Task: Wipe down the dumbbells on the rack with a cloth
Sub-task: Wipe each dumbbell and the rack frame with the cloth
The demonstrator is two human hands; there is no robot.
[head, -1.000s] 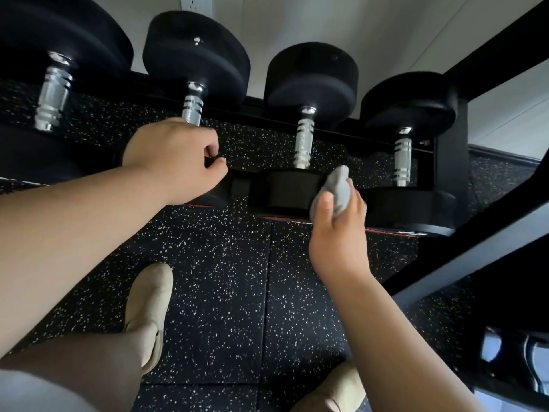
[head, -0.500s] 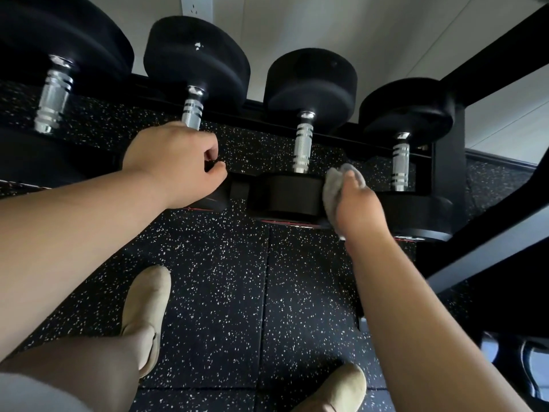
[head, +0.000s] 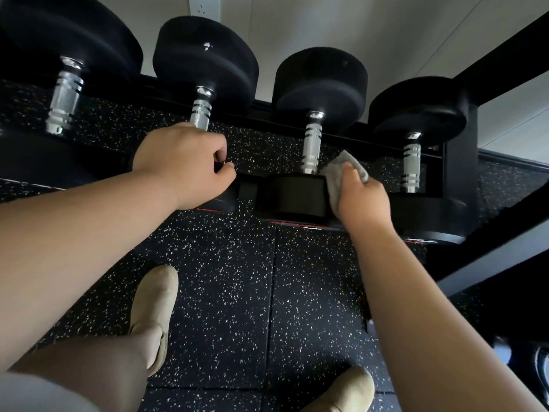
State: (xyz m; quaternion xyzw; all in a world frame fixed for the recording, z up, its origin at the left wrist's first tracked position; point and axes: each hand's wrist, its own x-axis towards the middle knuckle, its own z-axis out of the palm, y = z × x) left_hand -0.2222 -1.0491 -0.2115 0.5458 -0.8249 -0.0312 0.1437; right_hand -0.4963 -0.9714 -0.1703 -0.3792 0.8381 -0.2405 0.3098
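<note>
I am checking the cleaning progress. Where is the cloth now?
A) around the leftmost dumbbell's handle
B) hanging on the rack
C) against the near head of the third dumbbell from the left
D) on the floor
C: the right hand holds the grey cloth against the near head of the third dumbbell.

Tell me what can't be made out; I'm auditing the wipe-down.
Head view only.
The second dumbbell's near head: mostly hidden under the left grip holding it.
The cloth: partly covered by the right grip; its contact with the third dumbbell is unseen.
The leftmost dumbbell: cut off by the left edge.
The lower-right objects: blurred, cut by the edge.
</note>
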